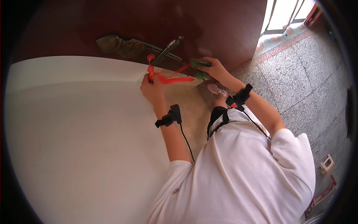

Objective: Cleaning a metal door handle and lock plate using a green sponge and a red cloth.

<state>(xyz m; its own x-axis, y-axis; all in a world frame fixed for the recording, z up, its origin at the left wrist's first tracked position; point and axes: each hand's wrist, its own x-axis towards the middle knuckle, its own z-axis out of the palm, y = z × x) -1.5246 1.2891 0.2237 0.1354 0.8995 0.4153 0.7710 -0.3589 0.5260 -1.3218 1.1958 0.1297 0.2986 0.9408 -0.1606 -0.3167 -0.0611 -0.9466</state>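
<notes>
A red ribbon (173, 79) is looped around the lever handle (167, 51) of a dark red door (212, 25). My left hand (152, 89) pinches the ribbon just below the loop, and its loose ends trail to the right. In my right hand (216, 71) is a crumpled green cloth (200, 67), held between thumb and fingers near the door's edge. One thin ribbon strand runs up to the green cloth; whether it touches is unclear. The handle's ornate metal backplate (137, 49) is fixed to the door.
A pale wall (70, 140) fills the left side. Speckled floor tiles (288, 75) lie at the right, with a small light-coloured stool (327, 165) farther off. A barred opening (285, 14) is at the top right. Cables run from the black straps on both wrists.
</notes>
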